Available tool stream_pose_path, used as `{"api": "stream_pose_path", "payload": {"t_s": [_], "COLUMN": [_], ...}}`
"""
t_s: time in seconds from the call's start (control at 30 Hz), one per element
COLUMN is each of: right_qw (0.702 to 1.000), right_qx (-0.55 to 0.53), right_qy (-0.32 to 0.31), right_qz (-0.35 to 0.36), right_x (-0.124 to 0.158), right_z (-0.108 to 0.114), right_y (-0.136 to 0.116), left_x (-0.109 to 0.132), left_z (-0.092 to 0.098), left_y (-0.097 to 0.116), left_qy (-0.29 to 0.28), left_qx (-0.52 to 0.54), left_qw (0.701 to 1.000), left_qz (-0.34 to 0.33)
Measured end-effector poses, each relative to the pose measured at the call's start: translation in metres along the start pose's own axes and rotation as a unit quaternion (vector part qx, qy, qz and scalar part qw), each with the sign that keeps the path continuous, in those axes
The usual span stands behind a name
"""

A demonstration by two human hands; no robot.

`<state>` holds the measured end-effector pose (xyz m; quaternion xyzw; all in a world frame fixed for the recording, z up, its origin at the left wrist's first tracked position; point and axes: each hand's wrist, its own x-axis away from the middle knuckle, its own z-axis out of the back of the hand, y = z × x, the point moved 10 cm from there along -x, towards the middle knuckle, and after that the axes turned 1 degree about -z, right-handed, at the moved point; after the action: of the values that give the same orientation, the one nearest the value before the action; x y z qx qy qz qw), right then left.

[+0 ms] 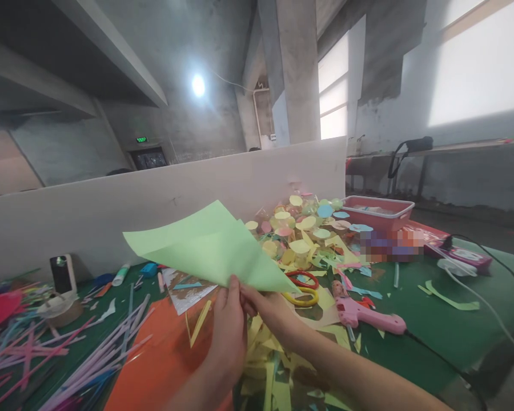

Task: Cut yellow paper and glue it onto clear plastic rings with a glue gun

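Observation:
A light green sheet of paper point(209, 245), folded over on itself, is held up above the table. My left hand point(230, 319) pinches its lower edge, fingers pressed together. Right beside it, my right hand point(261, 308) grips the same edge, close to the left fingertips. Beneath my left hand lies an orange sheet point(154, 354). Scissors with red and yellow handles point(302, 295) rest just beyond my right wrist, among yellow paper scraps point(278, 371). A pink glue gun point(370, 315) lies to the right of them.
Colored paper discs point(300, 246) are heaped at the back, near a pink bin point(379, 212). Thin pastel strips point(98, 348) cover the left side, with a phone point(62, 275) upright on a cup. A pale partition point(240, 177) stands behind; cords run along the right.

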<state>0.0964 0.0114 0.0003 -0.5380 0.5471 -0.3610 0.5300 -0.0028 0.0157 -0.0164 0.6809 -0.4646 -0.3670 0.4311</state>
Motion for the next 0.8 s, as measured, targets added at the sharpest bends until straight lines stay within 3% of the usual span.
{"api": "stream_pose_path", "payload": {"t_s": [0.1, 0.33, 0.63, 0.8], "right_qw": [1.0, 0.996, 0.998, 0.998], "right_qx": [-0.015, -0.046, -0.022, -0.003], "right_qy": [0.015, 0.06, 0.05, 0.036], "right_qz": [0.007, 0.046, 0.044, 0.059], "right_x": [-0.007, -0.029, -0.026, -0.027], "right_z": [0.008, 0.044, 0.039, 0.039], "right_y": [-0.001, 0.005, 0.002, -0.001], "left_x": [-0.01, -0.039, -0.038, -0.042], "left_z": [-0.003, 0.005, 0.008, 0.003], "left_y": [-0.001, 0.034, 0.042, 0.046], "left_qy": [-0.02, 0.01, 0.047, 0.002], "left_qx": [0.009, 0.059, 0.059, 0.071], "left_qw": [0.999, 0.997, 0.996, 0.996], "left_qz": [0.033, -0.05, -0.051, -0.058]}}
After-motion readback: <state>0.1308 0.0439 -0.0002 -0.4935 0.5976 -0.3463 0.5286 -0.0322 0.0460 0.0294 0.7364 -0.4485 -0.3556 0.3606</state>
